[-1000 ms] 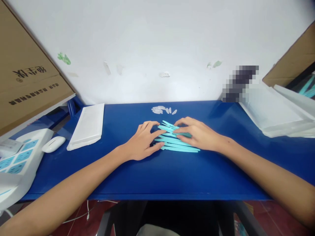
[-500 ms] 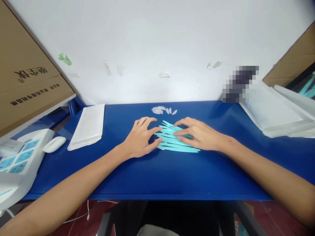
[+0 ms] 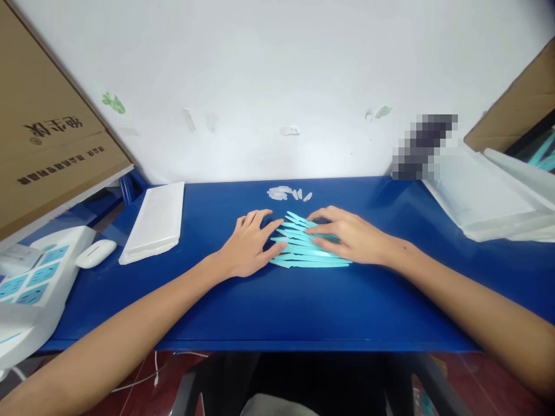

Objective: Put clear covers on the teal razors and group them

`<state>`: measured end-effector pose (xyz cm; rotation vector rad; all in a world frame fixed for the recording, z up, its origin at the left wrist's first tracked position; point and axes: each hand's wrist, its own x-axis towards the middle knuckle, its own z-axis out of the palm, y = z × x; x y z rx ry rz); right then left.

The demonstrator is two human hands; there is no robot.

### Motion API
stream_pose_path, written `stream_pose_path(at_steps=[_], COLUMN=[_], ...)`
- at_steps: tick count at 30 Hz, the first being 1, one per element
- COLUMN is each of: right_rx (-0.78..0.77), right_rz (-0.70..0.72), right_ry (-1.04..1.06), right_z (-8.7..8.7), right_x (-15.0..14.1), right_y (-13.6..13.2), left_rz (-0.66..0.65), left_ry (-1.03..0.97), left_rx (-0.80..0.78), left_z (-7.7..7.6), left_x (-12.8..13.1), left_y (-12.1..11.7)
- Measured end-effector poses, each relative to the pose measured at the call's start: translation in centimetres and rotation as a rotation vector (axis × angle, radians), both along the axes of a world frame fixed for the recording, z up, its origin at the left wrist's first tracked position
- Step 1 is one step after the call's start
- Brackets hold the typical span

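Several slim turquoise eyebrow razors [image 3: 310, 250] lie side by side in a loose fan on the blue table. My left hand [image 3: 249, 245] is at their left ends, fingers spread, its thumb and index fingertip touching or just over the ends. Across their right part rests my right hand [image 3: 347, 234], fingers stretched out and apart, covering some of the handles. Neither hand is closed round a razor. Small whitish translucent caps [image 3: 280, 193] lie in a small cluster behind the razors, near the wall.
A white packet [image 3: 154, 222] and a white earphone case [image 3: 96, 254] lie to the left, beside a white power strip [image 3: 65, 277] and a cardboard box [image 3: 56, 133]. Clear plastic bags [image 3: 485, 196] lie at right. The table's front edge [image 3: 303, 345] is near me.
The razors' left ends have shifted slightly, the nearest ones a little to the left. My left fingers have moved slightly at those ends; my right hand stays nearly in place.
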<state>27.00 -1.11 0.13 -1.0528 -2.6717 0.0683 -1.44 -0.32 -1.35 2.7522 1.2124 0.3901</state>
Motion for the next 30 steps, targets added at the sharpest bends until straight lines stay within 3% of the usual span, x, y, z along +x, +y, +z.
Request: stream_pose_path(at_steps=[12, 19, 25, 30], right_rx=[0.004, 0.019, -0.079, -0.095], right_rz=[-0.071, -0.184, -0.231, -0.203], right_ry=[-0.015, -0.049, -0.022, 0.002], right_z=[-0.1, 0.3, 0.3, 0.3], right_x=[0.2, 0.7, 1.1, 1.2], right_y=[0.2, 0.8, 1.1, 1.2], left_rz=[0.030, 0.146, 0.054, 0.050], left_ry=[-0.067, -0.302, -0.042, 0.129], left_rx=[-0.043, 0.062, 0.079, 0.099], left_z=[0.5, 0.8, 1.1, 0.7], left_x=[0.1, -0.9, -0.3, 0.6], left_y=[0.1, 4.1, 9.4, 11.1])
